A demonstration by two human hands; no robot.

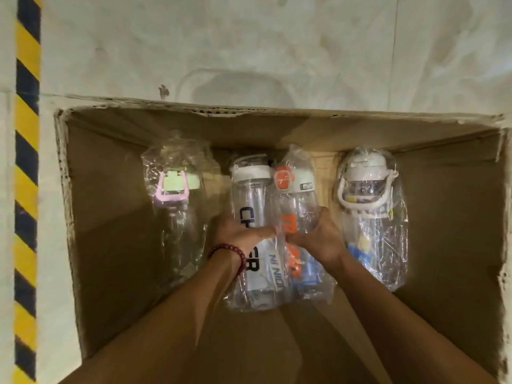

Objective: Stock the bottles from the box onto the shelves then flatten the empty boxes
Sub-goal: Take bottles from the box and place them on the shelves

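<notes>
Floor: pale, scuffed concrete [277,45] filled the 12 o'clock half of the view, with a faint rounded outline marked on it.
Hazard stripe: a yellow-and-black band [26,189] ran from top to bottom along the 9 o'clock edge.
Box: an open brown cardboard carton [110,245] with ragged torn rims sat on the floor; four bagged bottles lay in it, caps toward 12 o'clock.
Pink-handled bottle: a clear bottle [177,212] in a plastic bag lay at 9 o'clock of the group, apart from the others, with a pink carry loop and pale green cap; no writing was legible.
Left hand: the left hand [238,231], wearing a dark red bead bracelet [230,253], gripped the white-capped bottle with its fingers curled over the body.
White-capped bottle: a clear bottle [253,200] at centre carried dark blue lettering starting "CH" and ending "R", the middle hidden by the hand; an insert inside read "NI NIDI".
Orange-capped bottle: a clear bottle [296,195] touched the white-capped one at its 3 o'clock side, with orange lettering too broken to read and a small unreadable label on the lid.
Right hand: the right hand [321,234] gripped the orange-capped bottle, fingers wrapped around the bagged body.
White-handled bottle: a clear bottle [371,217] lay near the 3 o'clock side, with a white carry strap; its print was blurred.
</notes>
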